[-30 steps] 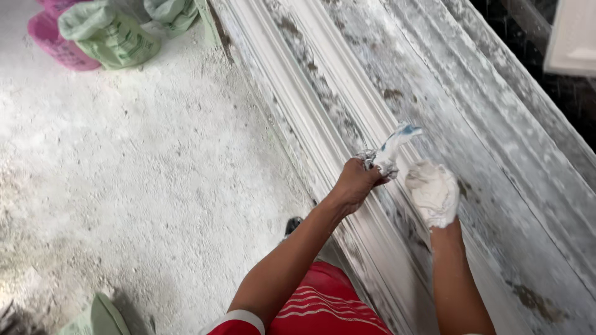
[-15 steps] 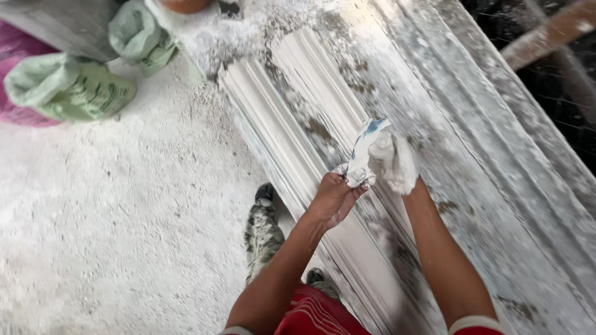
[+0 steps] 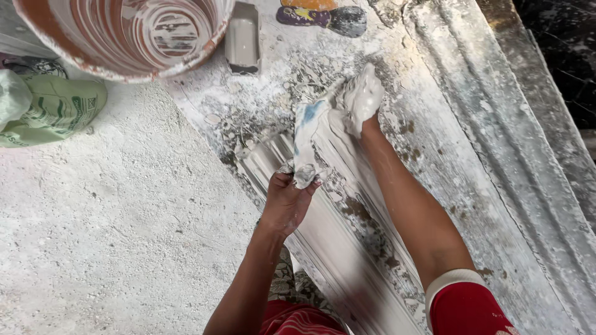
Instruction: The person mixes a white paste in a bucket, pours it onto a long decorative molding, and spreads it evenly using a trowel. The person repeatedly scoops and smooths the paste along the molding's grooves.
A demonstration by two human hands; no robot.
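1. L hand (image 3: pixel 287 201) grips the lower end of a plaster-soaked cloth (image 3: pixel 310 139), fingers curled tight round the bunched bit, knuckles toward the camera
2. R hand (image 3: pixel 362 99) is caked white w/ plaster, closed on the upper end of the same cloth; can't tell exactly how the fingers lie under the coating
3. Cloth is whitish w/ a blue patch near its top, stretched betw. both hands and lying on the near end of a long ribbed plaster moulding (image 3: pixel 335 242)
4. Moulding runs diagonally from centre frame down to the bottom edge, grooves lengthwise, brown-grey blotches on its surface; lower part blurred
5. It lies on a wider mould bed (image 3: pixel 496 186), also plaster-crusted, w/ a second profiled strip (image 3: pixel 528 124) along the right side
6. Top left: big bucket (image 3: pixel 124 34), brown inside w/ white plaster rings, only partly in frame
7. Just beside the bucket's right rim: small grey rectangular tray (image 3: pixel 243 38)
8. Top centre: a tool w/ a purple and yellow handle (image 3: pixel 310 13), smeared grey
9. Left edge: green sack (image 3: pixel 53 111) lying on the white dusty floor (image 3: pixel 112 236)
10. Red sleeve (image 3: pixel 462 307) w/ white cuff on R arm; red garment shows at the bottom betw. the arms
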